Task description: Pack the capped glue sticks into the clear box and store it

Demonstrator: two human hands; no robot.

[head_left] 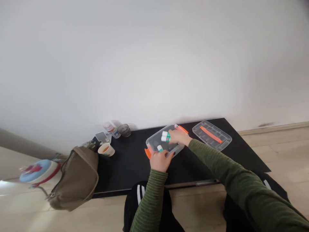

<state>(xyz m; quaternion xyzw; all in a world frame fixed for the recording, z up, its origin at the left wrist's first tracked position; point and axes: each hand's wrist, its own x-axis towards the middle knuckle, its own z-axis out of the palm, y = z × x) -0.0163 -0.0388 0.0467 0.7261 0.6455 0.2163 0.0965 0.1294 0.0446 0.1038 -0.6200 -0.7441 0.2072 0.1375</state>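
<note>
A clear plastic box with orange latches lies on the black table in front of me. My right hand reaches over the box, closed on two white-and-green glue sticks held side by side. At the box's near edge, my left hand is closed, and the white cap of another glue stick pokes out above its fingers. The lower part of that stick is hidden by the hand. To the right lies the box's clear lid with an orange handle.
On the black table, a paper cup of orange-brown liquid, a dark glass bowl and a white bottle stand at the left. A brown bag and a blue-topped container are further left. The white wall rises behind.
</note>
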